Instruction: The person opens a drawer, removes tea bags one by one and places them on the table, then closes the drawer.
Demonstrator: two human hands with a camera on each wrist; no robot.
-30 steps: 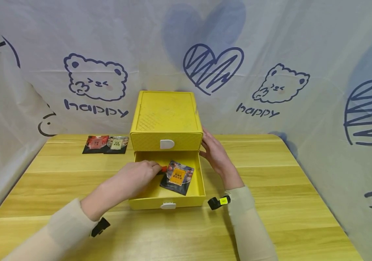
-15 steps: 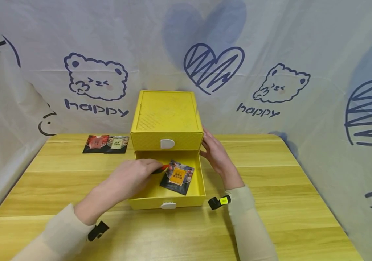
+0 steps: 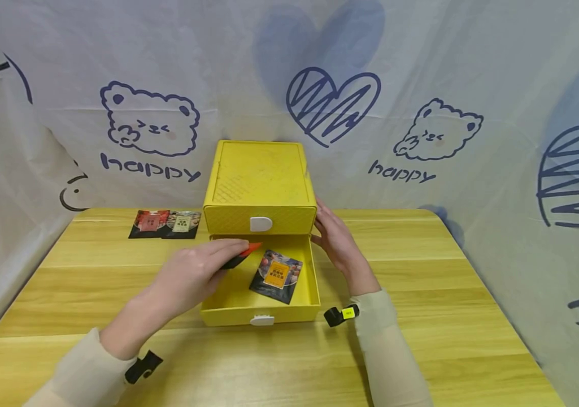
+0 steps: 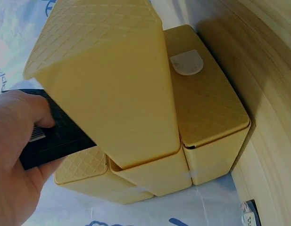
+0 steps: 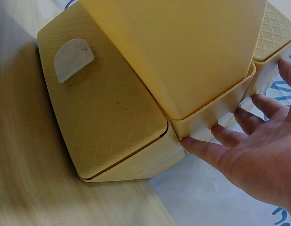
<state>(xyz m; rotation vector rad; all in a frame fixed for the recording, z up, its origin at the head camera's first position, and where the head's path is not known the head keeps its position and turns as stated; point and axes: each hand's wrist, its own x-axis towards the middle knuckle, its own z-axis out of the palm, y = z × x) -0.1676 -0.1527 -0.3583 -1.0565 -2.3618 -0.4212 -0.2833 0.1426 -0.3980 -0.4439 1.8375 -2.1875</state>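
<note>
A yellow drawer cabinet (image 3: 261,172) stands at mid-table, one drawer (image 3: 289,312) pulled out. Inside that drawer lies a black food packet (image 3: 276,277) with an orange label. My left hand (image 3: 187,277) is over the drawer's left side, pinching a black packet (image 3: 237,259) with a red edge. The left wrist view shows this packet's dark side (image 4: 60,136) and part of a barcode between thumb and fingers. With extended fingers, my right hand (image 3: 337,240) touches the cabinet's right side; its fingertips meet the yellow wall in the right wrist view.
Two black packets, one with a red label (image 3: 149,224) and one with a pale label (image 3: 183,224), lie side by side left of the cabinet. A closed lower drawer (image 5: 107,103) with a white handle sits beneath the pulled-out one. A printed white cloth (image 3: 248,73) hangs behind.
My left hand has lifted the red-edged packet from inside the drawer and drawn it up and leftward. The right hand and the orange-label packet stay where they were.
</note>
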